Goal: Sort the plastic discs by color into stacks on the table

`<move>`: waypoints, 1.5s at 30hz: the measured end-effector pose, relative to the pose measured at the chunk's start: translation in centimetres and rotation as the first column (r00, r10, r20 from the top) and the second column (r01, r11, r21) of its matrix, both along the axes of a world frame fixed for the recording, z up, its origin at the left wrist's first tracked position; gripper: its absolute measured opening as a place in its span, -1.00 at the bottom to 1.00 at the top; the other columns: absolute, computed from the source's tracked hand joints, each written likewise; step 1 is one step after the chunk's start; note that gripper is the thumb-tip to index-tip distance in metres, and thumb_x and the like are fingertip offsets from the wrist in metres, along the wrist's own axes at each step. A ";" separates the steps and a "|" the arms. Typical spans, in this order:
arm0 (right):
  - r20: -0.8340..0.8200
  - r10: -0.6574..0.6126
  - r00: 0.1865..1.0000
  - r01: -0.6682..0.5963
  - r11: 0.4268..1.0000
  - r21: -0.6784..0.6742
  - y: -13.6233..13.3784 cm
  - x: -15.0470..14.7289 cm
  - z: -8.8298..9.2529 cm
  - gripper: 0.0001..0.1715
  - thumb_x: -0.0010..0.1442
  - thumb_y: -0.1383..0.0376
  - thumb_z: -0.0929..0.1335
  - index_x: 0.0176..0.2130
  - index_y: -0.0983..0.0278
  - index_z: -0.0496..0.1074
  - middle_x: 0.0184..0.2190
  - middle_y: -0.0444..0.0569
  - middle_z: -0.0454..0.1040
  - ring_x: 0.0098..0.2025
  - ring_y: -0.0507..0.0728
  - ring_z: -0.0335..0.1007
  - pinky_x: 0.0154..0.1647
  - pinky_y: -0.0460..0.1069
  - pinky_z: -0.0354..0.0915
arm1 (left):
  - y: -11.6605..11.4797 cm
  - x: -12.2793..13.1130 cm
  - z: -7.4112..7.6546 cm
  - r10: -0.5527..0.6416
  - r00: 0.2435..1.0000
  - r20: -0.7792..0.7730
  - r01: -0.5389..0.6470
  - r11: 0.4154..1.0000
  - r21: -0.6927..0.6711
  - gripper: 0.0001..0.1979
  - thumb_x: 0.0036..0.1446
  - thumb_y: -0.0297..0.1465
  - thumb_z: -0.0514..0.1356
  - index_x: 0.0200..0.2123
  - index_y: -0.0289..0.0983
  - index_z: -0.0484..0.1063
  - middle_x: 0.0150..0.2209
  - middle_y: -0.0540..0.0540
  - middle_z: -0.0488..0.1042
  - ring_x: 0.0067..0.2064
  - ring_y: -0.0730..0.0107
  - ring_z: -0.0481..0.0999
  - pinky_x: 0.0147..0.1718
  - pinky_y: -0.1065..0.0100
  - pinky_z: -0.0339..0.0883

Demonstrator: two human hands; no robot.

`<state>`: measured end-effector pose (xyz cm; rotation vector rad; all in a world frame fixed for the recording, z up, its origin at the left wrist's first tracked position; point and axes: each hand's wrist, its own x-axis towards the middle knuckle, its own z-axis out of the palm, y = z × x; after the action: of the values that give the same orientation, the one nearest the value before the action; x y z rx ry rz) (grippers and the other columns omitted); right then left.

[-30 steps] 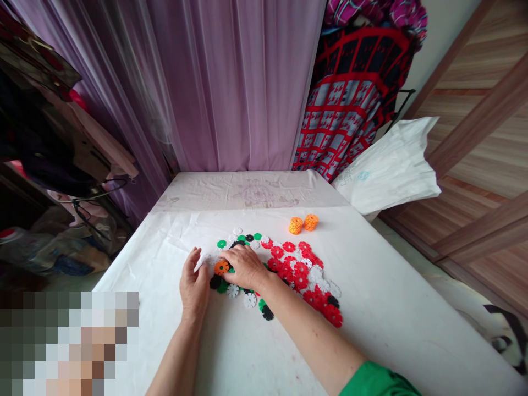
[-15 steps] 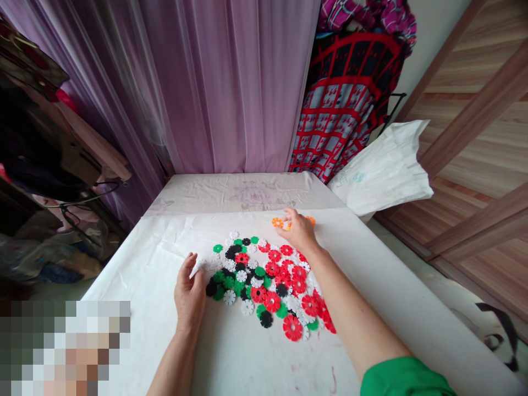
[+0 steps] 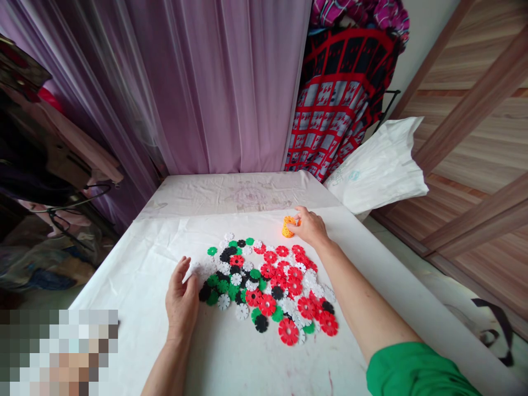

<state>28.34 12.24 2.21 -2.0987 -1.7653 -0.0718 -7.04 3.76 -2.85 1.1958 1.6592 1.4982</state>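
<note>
Toward the far side of the table, my right hand [image 3: 312,226] has its thumb against an orange piece [image 3: 287,226], apparently made of notched plastic discs joined together. The fingers curl behind its right end and partly hide it. My left hand [image 3: 181,291] is half curled at the left edge of a loose pile, thumb apart from the fingers, with nothing visible in it. White discs [image 3: 206,267] lie close to its fingertips. The pile mixes red discs [image 3: 288,331], green discs [image 3: 223,286], black discs [image 3: 261,323] and more white ones, many overlapping.
A white cloth covers the table [image 3: 247,363]. Beyond its back edge hangs a purple curtain [image 3: 223,88]. A white bag [image 3: 383,165] stands off the right back corner, beside a red patterned cloth [image 3: 325,104]. Clothes hang on a rack [image 3: 78,203] at the left.
My right hand has shifted slightly right in view. The orange piece, earlier spread sideways around the hand, now shows as a compact shape left of the fingers. My left hand keeps its pose.
</note>
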 end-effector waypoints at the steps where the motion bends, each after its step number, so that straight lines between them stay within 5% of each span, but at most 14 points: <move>1: 0.002 -0.002 1.000 0.002 1.000 -0.010 0.0 0.0 0.0 -0.37 0.07 0.19 0.43 0.12 0.22 0.30 -0.15 -0.04 0.60 -0.03 0.24 0.47 -0.05 0.08 0.23 | 0.0 0.0 0.0 -0.002 1.000 -0.001 0.002 1.000 0.000 -0.61 0.12 -0.34 0.13 0.05 -0.15 0.41 0.26 -0.15 0.35 0.22 0.14 0.39 0.24 0.05 0.23; 13: -0.023 -0.019 1.000 0.020 0.999 0.043 -0.3 0.6 -0.5 -0.38 0.03 0.17 0.45 0.08 0.22 0.34 -0.14 -0.01 0.58 -0.05 0.23 0.45 -0.06 0.06 0.26 | 0.1 -0.1 0.2 -0.006 0.999 -0.034 0.006 1.000 -0.019 -0.61 0.14 -0.31 0.11 0.06 -0.18 0.40 0.27 -0.16 0.34 0.22 0.13 0.39 0.18 0.09 0.29; 19: -0.286 -0.156 0.946 0.195 0.974 0.115 -1.5 3.8 -2.4 -0.57 0.12 0.25 0.35 0.02 0.20 0.38 -0.13 -0.02 0.58 -0.14 0.17 0.50 -0.09 0.05 0.35 | -1.0 0.2 1.1 -0.002 0.978 -0.207 0.028 0.992 0.123 -0.60 0.17 -0.23 0.12 0.07 -0.17 0.39 0.27 -0.18 0.34 0.23 0.11 0.37 -0.10 0.25 0.46; 22: -0.408 -0.198 0.891 0.237 0.970 0.047 -2.3 5.5 -4.3 -0.49 0.06 0.27 0.38 0.04 0.18 0.36 -0.06 -0.02 0.57 -0.12 0.17 0.51 -0.06 0.07 0.38 | -1.0 1.8 3.1 -0.089 0.899 -0.429 0.163 0.977 0.139 -0.56 0.19 -0.17 0.14 0.12 -0.12 0.36 0.21 -0.17 0.40 0.16 0.10 0.44 -0.32 0.29 0.47; 26: -0.421 -0.137 0.897 0.164 0.986 0.029 -2.4 6.3 -5.9 -0.25 -0.02 0.25 0.45 0.16 0.15 0.28 0.06 0.01 0.52 0.08 0.24 0.44 0.13 0.14 0.30 | 2.2 6.6 4.8 -0.394 0.684 -0.614 0.464 0.884 -0.051 -0.53 0.15 -0.16 0.20 0.12 -0.14 0.38 0.03 -0.12 0.56 0.05 0.14 0.53 0.03 0.08 0.40; 29: -0.391 -0.103 0.915 0.125 0.992 0.031 -1.7 6.0 -6.3 -0.17 -0.02 0.24 0.46 0.22 0.17 0.22 0.07 0.02 0.51 0.13 0.27 0.40 0.18 0.18 0.24 | 5.9 11.4 4.5 -0.525 0.522 -0.672 0.486 0.831 -0.272 -0.52 0.11 -0.20 0.23 0.11 -0.17 0.40 0.10 -0.17 0.52 0.13 0.15 0.47 0.16 0.09 0.29; 32: -0.359 -0.062 0.931 0.078 0.996 0.032 -0.8 5.8 -6.6 -0.12 -0.01 0.21 0.46 0.25 0.18 0.18 0.08 0.04 0.51 0.14 0.28 0.39 0.20 0.20 0.21 | 8.9 15.9 3.3 -0.588 0.347 -0.731 0.421 0.794 -0.439 -0.44 0.06 -0.11 0.27 0.13 -0.11 0.38 0.33 -0.17 0.26 0.37 0.02 0.15 0.29 -0.04 0.05; 37: -0.327 -0.001 0.945 0.029 0.996 0.079 -0.2 5.9 -7.2 -0.10 -0.04 0.21 0.47 0.26 0.18 0.20 0.01 0.04 0.55 0.10 0.27 0.43 0.19 0.17 0.20 | 11.5 20.0 1.7 -0.615 0.310 -0.725 0.428 0.771 -0.472 -0.42 0.03 -0.04 0.27 0.11 -0.10 0.41 0.38 -0.16 0.15 0.42 -0.08 -0.01 0.33 -0.17 -0.13; 45: -0.299 -0.033 0.954 0.050 0.998 0.048 -0.4 5.6 -6.7 -0.16 0.01 0.23 0.45 0.25 0.18 0.24 -0.02 0.04 0.55 0.08 0.26 0.43 0.16 0.14 0.19 | 13.2 21.1 1.3 -0.607 0.282 -0.743 0.480 0.760 -0.439 -0.52 0.06 -0.08 0.27 0.05 -0.06 0.46 0.34 -0.10 0.23 0.41 -0.02 0.02 0.32 -0.24 -0.17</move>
<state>33.98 11.81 -4.47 -1.9868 -1.5232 0.1748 14.10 16.92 -1.54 2.3851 1.5178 0.2470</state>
